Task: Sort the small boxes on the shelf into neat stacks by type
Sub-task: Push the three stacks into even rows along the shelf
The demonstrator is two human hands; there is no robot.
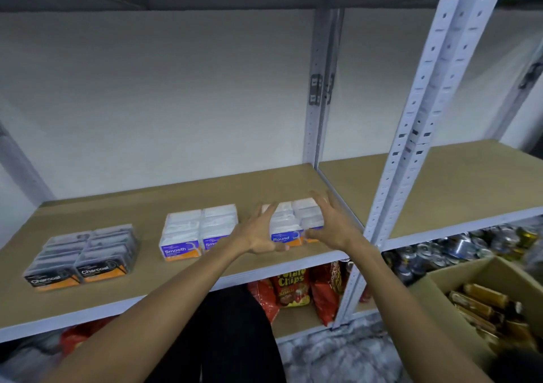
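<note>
Here, three box groups (188, 233) (Charcoal, Smooth, Round); two hands' fingers (323, 209) spread apart around Round.

Both forearms are bare from the bottom of the view up to the wrists, with no sleeves, watch or bands showing. The left hand (258, 235) and right hand (332, 227) wear no gloves or rings. Below them, dark trousers (229, 332) cover the legs.

The left hand (258, 235) covers the second label of the purple-and-orange "Smooth" boxes (199, 231); both hands hide most of the blurred "Round" boxes (289, 221); the brown cardboard carton (435, 282) is cut off.
</note>
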